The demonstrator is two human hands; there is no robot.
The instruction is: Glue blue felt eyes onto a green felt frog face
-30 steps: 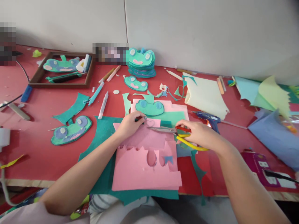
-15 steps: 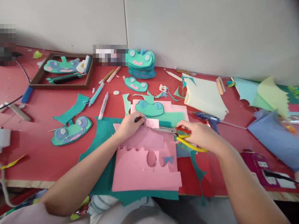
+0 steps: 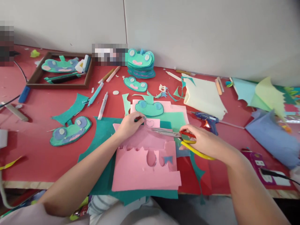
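My left hand [image 3: 132, 126] pinches the left edge of a small pink felt piece [image 3: 153, 122] that has a heart drawn on it. From the right, my right hand [image 3: 199, 137] grips scissors [image 3: 187, 137] with red and yellow handles. Their blades [image 3: 164, 132] point left, just below the drawn heart. Under both hands lies a larger pink felt sheet [image 3: 140, 175] with cut-out holes, on top of dark green felt [image 3: 99, 175]. A green felt frog face [image 3: 150, 108] with blue eyes rests just beyond the small piece.
Frog faces are stacked [image 3: 141, 64] against the wall. A brown wooden tray [image 3: 58, 85] with markers stands at the back left. A blue glue gun [image 3: 207, 120] lies right of the felt, near folded cream felt [image 3: 203, 97]. A purple power strip [image 3: 257, 168] sits at the right front.
The scissors have shifted slightly right and down, away from the small pink piece, with my right hand. My left hand stays at the piece's edge.
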